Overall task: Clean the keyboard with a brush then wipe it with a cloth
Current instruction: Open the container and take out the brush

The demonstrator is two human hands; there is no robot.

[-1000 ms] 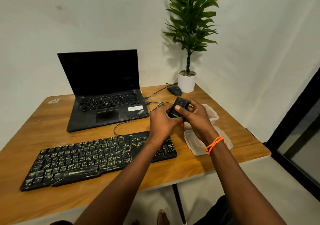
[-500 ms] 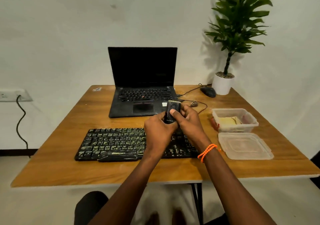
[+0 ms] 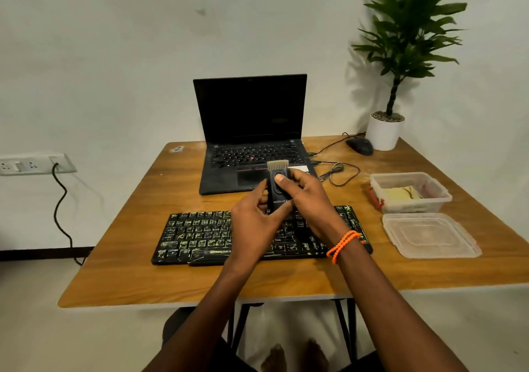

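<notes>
Both hands hold a small black brush [image 3: 277,188] upright above the keyboard [image 3: 200,232], its pale bristles pointing up toward the laptop [image 3: 249,131]; the right hand [image 3: 307,199] wraps the body with its thumb pressed on the front, while the left hand [image 3: 252,222] pinches the lower end; the keyboard lies flat on the wooden table [image 3: 143,274], near its front edge; to the right sit an open plastic container [image 3: 412,192] holding a yellowish cloth [image 3: 402,192], and its lid [image 3: 429,235] just in front.
</notes>
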